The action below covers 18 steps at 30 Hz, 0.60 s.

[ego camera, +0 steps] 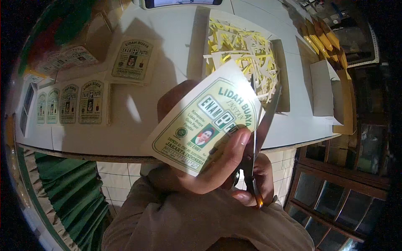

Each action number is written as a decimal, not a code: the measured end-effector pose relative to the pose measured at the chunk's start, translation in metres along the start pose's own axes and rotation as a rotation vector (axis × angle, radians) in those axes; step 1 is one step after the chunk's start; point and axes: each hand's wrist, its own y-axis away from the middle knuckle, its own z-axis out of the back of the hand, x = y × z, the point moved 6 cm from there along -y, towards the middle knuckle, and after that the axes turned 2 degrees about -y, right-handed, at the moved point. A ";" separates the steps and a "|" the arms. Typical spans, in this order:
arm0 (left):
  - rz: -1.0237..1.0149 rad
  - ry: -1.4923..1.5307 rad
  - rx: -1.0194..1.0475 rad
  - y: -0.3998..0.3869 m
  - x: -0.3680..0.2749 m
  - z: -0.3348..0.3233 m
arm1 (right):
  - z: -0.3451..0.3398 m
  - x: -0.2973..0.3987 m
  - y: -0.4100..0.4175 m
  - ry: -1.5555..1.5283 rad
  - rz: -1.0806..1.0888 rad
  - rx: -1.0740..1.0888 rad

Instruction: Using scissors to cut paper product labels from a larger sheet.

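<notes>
My left hand (pixel 210 175) pinches a printed paper label (pixel 179 135) above the table's front edge, its thumb on the printed face and its other fingers behind. The label is tilted, pale with green print, a small portrait and writing, and light glares on its upper right corner. In my right hand (pixel 265 172) is a pair of metal scissors (pixel 248 168), held by handles with an orange-brown part. The scissor blades point away from me and stand apart at the label's right edge. Whether they touch the paper I cannot tell.
Beyond the label, an open cardboard box (pixel 284 94) holds yellow and white paper trimmings (pixel 232 37). Similar labels (pixel 91 103) lie in a row at the left, with a stack (pixel 132 61) behind. Yellow-orange packets (pixel 318 34) and a white carton (pixel 322 88) stand at the right.
</notes>
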 end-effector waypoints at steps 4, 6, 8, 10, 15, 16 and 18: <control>-0.006 -0.004 0.022 0.000 0.001 -0.001 | 0.001 0.000 -0.002 0.021 0.025 -0.017; -0.011 -0.004 0.031 0.000 0.001 -0.002 | 0.001 0.000 -0.002 0.068 0.042 0.000; -0.014 -0.006 0.039 -0.001 0.002 -0.002 | 0.002 -0.001 -0.001 0.076 0.009 -0.016; -0.020 -0.007 0.046 -0.001 0.001 -0.003 | 0.003 -0.001 0.000 0.078 -0.013 -0.033; -0.025 -0.008 0.062 -0.001 0.001 -0.003 | 0.003 -0.001 0.001 0.088 -0.009 -0.052; -0.025 -0.012 0.064 -0.001 0.001 -0.003 | 0.003 -0.001 0.000 0.101 -0.005 -0.062; -0.029 -0.013 0.072 -0.001 0.001 -0.003 | 0.004 0.000 0.000 0.099 0.019 -0.075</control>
